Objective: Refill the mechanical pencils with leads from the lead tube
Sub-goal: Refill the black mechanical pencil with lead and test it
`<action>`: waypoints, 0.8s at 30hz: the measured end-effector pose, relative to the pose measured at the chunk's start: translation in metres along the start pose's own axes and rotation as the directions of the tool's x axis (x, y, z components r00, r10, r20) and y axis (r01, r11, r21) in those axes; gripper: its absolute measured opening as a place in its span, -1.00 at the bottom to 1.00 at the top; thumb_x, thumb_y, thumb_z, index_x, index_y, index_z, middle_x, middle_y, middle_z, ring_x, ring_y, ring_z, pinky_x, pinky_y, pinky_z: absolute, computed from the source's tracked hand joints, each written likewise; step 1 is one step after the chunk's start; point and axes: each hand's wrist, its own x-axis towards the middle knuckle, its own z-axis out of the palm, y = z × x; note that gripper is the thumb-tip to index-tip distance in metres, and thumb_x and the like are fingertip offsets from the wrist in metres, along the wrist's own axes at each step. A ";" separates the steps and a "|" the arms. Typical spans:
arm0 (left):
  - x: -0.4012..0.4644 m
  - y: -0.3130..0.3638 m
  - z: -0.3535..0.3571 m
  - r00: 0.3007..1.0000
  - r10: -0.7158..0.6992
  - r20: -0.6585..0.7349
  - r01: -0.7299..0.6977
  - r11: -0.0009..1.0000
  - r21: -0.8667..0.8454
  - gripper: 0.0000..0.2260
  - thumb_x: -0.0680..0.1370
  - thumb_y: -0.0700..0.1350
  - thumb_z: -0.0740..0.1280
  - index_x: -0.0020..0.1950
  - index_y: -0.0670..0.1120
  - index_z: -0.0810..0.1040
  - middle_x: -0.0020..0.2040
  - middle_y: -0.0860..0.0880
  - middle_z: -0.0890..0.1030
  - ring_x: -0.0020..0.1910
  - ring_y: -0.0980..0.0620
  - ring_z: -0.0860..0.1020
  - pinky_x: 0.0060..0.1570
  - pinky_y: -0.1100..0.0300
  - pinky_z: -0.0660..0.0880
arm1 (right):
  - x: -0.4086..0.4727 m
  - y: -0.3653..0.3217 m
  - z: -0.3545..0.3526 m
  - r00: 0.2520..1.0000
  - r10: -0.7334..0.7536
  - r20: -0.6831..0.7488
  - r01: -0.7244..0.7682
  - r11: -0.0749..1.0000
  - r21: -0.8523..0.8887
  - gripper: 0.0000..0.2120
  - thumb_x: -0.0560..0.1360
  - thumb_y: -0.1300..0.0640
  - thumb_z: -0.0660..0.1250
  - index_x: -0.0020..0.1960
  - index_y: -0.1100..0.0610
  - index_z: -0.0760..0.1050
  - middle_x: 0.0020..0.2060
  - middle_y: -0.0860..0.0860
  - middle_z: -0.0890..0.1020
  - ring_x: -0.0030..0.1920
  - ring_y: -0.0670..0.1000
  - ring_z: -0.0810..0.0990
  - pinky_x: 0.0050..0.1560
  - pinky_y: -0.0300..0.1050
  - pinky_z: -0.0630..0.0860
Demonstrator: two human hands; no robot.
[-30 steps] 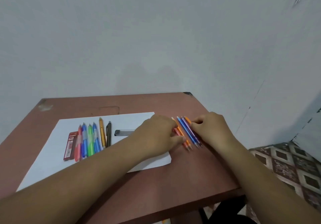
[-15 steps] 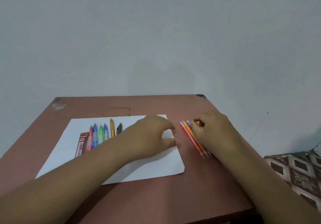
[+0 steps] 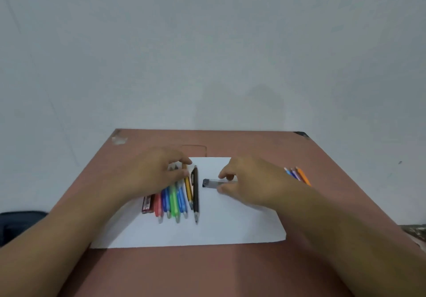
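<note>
A reddish-brown surface (image 3: 230, 271) stands against a plain pale grey wall (image 3: 207, 43), with a white sheet of paper (image 3: 219, 232) lying on it. On the paper a row of mechanical pencils (image 3: 177, 201) lies side by side, long axes running away from the person, tips toward the near edge; red, blue, green, blue, yellow and black barrels show, and a red lead case (image 3: 148, 203) lies just left of them. The left hand (image 3: 156, 174) rests over the far ends of the row, its thumb and forefinger pinching the yellow pencil (image 3: 187, 187). The clear lead tube (image 3: 213, 183) lies crosswise on the paper, dark cap pointing left toward the black pencil (image 3: 196, 195). The right hand (image 3: 251, 181) pinches the tube's right end between thumb and forefinger. Another small bundle of pencils (image 3: 297, 174) lies on the bare surface beyond the right wrist.
</note>
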 end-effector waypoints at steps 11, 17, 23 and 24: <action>0.003 -0.010 0.004 0.996 0.070 0.053 -0.062 0.988 -0.140 -0.64 0.51 0.20 0.41 0.30 0.31 0.48 0.22 0.31 0.50 0.16 0.24 0.49 0.09 0.27 0.51 | 0.019 0.016 0.010 0.968 0.176 -0.182 -0.187 0.981 -0.047 -0.67 0.58 -0.16 0.26 0.10 0.07 0.60 -0.02 -0.05 0.57 0.00 0.02 0.55 -0.04 -0.06 0.55; 0.001 -0.021 -0.001 0.994 0.070 0.079 -0.056 0.985 -0.165 -0.40 0.44 0.26 0.45 0.42 0.39 0.28 0.32 0.35 0.39 0.25 0.25 0.43 0.22 0.15 0.50 | 0.021 -0.012 0.014 0.983 -0.154 -0.101 0.154 0.988 -0.003 -0.64 0.67 0.04 0.20 0.42 -0.26 0.41 0.03 -0.19 0.35 0.04 -0.13 0.28 -0.01 -0.17 0.29; 0.005 -0.027 -0.002 0.987 0.092 0.129 -0.076 0.989 -0.130 -0.59 0.47 0.30 0.39 0.29 0.28 0.52 0.25 0.31 0.46 0.17 0.25 0.48 0.05 0.32 0.48 | 0.018 -0.010 0.023 0.971 -0.221 -0.094 0.218 0.975 -0.043 -0.61 0.67 0.17 0.14 0.38 -0.17 0.51 0.14 -0.14 0.53 0.05 -0.20 0.33 -0.05 -0.43 0.22; 0.005 -0.029 -0.002 0.988 0.091 0.123 -0.073 0.987 -0.140 -0.62 0.47 0.30 0.39 0.26 0.28 0.54 0.22 0.31 0.47 0.15 0.25 0.50 0.00 0.35 0.47 | 0.017 -0.009 0.024 0.972 -0.196 -0.128 0.197 0.980 -0.006 -0.65 0.67 0.14 0.16 0.34 -0.16 0.53 0.17 -0.17 0.56 0.06 -0.24 0.34 -0.02 -0.47 0.22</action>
